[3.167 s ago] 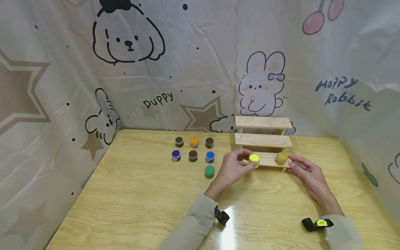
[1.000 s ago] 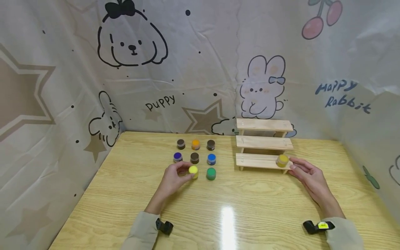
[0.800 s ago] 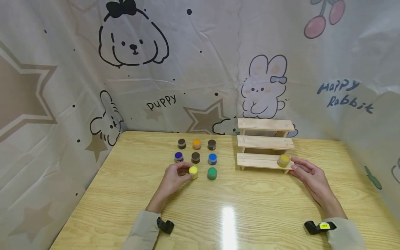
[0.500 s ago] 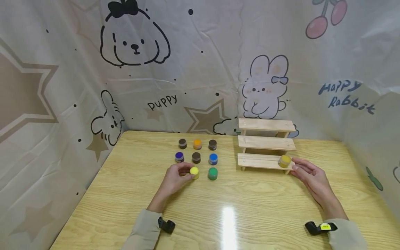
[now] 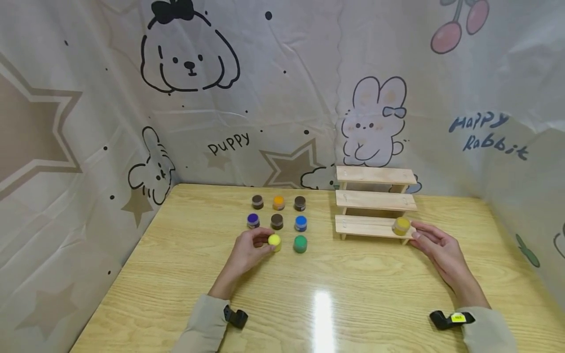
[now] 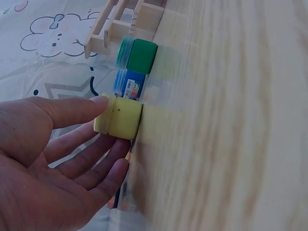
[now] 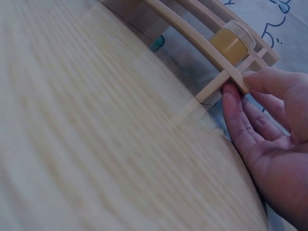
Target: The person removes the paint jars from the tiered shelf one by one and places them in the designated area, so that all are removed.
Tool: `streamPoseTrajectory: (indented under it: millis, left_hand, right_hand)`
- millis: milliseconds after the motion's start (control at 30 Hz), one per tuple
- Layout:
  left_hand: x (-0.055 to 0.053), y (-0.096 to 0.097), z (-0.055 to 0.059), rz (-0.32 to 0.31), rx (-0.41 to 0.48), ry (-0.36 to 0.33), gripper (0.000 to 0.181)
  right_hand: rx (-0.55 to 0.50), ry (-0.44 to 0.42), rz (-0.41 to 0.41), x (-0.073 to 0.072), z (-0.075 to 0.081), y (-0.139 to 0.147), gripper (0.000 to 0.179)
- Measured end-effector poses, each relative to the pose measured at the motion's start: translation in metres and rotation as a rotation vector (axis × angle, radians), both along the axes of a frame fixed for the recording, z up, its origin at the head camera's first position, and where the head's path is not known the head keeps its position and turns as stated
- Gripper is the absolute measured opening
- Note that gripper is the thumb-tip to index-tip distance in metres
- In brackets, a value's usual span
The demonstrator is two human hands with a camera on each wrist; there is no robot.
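Observation:
My left hand point(image 5: 249, 252) pinches a bright yellow paint jar point(image 5: 275, 243) between thumb and fingers, its base right at the tabletop. To its right stands a green paint jar point(image 5: 300, 244), with a blue jar point(image 5: 301, 223) behind that. In the left wrist view the yellow jar point(image 6: 120, 118) lines up with the green and blue ones. My right hand point(image 5: 440, 248) grips the right end of the lowest board of a three-step wooden shelf point(image 5: 366, 225), thumb above and fingers beneath in the right wrist view. A dark yellow jar point(image 5: 401, 226) sits on that board, near my right fingertips.
Behind my left hand are a purple jar point(image 5: 253, 220) and a dark brown jar point(image 5: 276, 221). The back row has two more dark jars and an orange jar point(image 5: 278, 202). A printed curtain point(image 5: 282, 88) hangs behind the wooden table point(image 5: 362, 284).
From beside the lowest shelf board, my left hand has carried the bright yellow jar left to the spot beside the green jar, then stayed there. The right hand keeps its grip on the shelf.

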State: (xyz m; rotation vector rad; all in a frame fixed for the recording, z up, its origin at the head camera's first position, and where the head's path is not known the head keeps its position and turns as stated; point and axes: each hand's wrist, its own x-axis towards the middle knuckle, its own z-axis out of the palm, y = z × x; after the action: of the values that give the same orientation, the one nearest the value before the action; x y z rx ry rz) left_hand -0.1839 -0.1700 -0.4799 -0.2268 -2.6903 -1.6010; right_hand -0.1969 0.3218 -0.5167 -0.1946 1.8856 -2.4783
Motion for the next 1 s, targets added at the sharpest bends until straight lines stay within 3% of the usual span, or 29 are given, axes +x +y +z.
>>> streamPoseTrajectory:
  millis: [200, 333, 600, 1000]
  left_hand:
    - [0.001, 0.003, 0.005, 0.007, -0.008, 0.042, 0.033]
    - [0.002, 0.01, 0.011, 0.003, 0.023, 0.116, 0.031]
    - [0.0, 0.042, 0.019, -0.048, 0.073, 0.265, 0.028]
    - [-0.003, 0.097, 0.027, -0.174, 0.124, 0.279, 0.027]
  right_hand:
    - [0.003, -0.004, -0.007, 0.0, 0.0, 0.0, 0.036]
    - [-0.001, -0.01, -0.006, 0.001, 0.0, 0.0, 0.035]
    - [0.003, -0.023, -0.013, 0.0, -0.001, 0.0, 0.035]
    - [0.017, -0.021, -0.009, 0.001, 0.002, 0.0, 0.036]
